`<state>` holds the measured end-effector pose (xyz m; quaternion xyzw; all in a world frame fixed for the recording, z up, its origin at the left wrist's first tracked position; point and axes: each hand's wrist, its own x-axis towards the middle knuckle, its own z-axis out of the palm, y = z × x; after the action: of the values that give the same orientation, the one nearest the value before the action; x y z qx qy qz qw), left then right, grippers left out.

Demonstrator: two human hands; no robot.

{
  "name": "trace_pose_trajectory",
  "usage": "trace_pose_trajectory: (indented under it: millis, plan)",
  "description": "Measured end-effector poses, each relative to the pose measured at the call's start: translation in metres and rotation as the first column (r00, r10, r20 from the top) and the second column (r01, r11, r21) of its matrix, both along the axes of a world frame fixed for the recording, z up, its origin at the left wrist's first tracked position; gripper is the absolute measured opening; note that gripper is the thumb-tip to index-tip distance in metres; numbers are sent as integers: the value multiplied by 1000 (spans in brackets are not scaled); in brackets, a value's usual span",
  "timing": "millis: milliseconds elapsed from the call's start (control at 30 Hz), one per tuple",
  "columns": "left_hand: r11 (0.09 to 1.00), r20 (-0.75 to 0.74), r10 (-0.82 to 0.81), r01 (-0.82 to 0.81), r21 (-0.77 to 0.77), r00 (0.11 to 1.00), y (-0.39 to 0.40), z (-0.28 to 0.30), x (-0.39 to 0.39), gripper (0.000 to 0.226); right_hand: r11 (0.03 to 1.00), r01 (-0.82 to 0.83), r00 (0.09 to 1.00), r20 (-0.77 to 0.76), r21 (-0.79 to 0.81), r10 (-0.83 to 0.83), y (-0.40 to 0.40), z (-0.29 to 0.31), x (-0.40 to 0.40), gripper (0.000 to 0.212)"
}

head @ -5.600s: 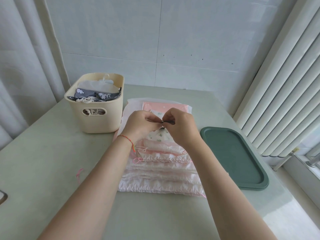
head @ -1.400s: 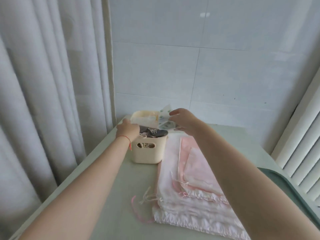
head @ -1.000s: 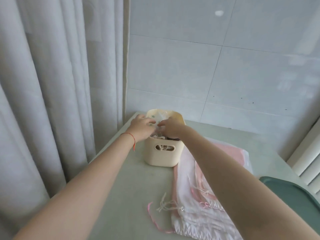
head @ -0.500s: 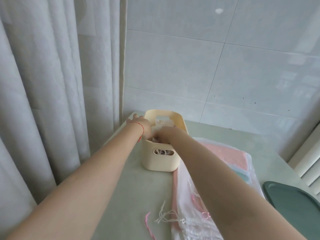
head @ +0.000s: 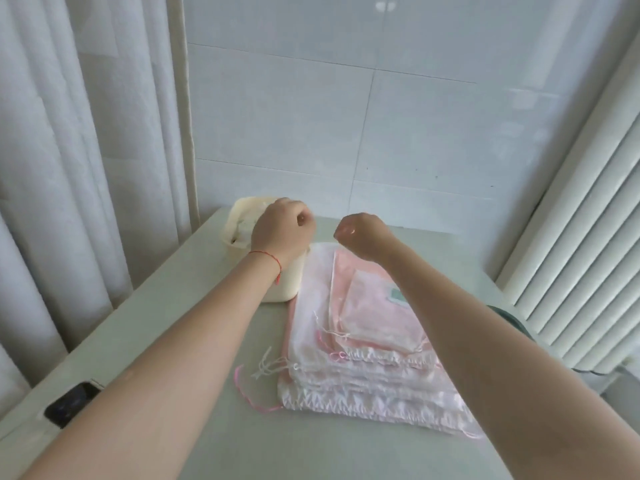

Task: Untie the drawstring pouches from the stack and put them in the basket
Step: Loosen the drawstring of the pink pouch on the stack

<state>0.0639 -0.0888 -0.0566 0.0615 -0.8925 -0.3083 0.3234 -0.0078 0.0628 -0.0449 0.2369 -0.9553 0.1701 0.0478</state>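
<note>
A stack of pink and white drawstring pouches (head: 363,368) lies flat on the pale green table, with loose white and pink cords trailing off its near left corner. The cream plastic basket (head: 239,216) stands at the stack's far left, with fabric showing inside. My left hand (head: 282,230) hovers over the basket's right side, fingers curled with nothing in them. My right hand (head: 360,237) is raised above the far end of the stack, also curled and empty. My left forearm hides the basket's front wall.
White curtains hang along the left side and a tiled wall stands behind the table. A dark green tray (head: 516,320) peeks out behind my right forearm, below the vertical blinds. A black phone (head: 71,401) lies at the table's near left edge.
Both hands have come up out of the basket and moved right. The small patterned pouch they carried is no longer in them. The view has tilted down toward the stack.
</note>
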Motion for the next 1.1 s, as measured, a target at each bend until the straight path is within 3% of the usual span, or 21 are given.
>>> trace_pose_trajectory:
  millis: [133,200,333,367,467,533,633,733,767,833,933,1000,1100]
  plan:
    - [979,283,-200,199,33,938,55,-23,5,19,965,-99,966,256,241,35,68,-24,28,24]
    - [965,395,-244,261,13,886,80,-40,9,18,958,-122,954,298,261,40,99,-41,40,30]
    - [951,461,-299,302,70,836,101,-67,21,9,951,-147,935,352,271,44,129,-61,54,45]
    - [945,485,-317,315,88,815,105,-73,24,6,956,-138,943,329,259,47,135,-66,55,41]
    - [942,620,-281,336,30,733,103,-82,32,40,975,-54,992,123,217,27,139,-76,56,15]
    - [938,653,-244,346,-30,717,100,-89,32,40,989,40,999,-38,141,-35,138,-86,56,10]
    - [960,571,-157,261,-104,806,93,-103,29,23,994,104,985,-141,17,-101,138,-102,54,14]
    - [982,499,-75,149,-111,864,93,-111,29,17,982,189,977,-100,15,-187,139,-115,49,33]
    - [989,474,-66,119,-83,878,94,-111,29,15,972,236,969,-79,18,-234,142,-116,50,39]
    - [991,414,-115,74,114,903,94,-109,23,11,952,305,951,-57,32,-303,142,-118,45,43]
    - [850,310,-269,73,522,912,94,-100,10,9,946,325,946,16,-9,-325,134,-114,38,42]
    - [724,273,-340,65,687,900,91,-94,2,10,936,310,944,171,-165,-283,128,-107,34,38]
    - [666,307,-402,45,745,863,87,-85,-1,19,798,352,901,407,-490,-148,122,-97,28,30]
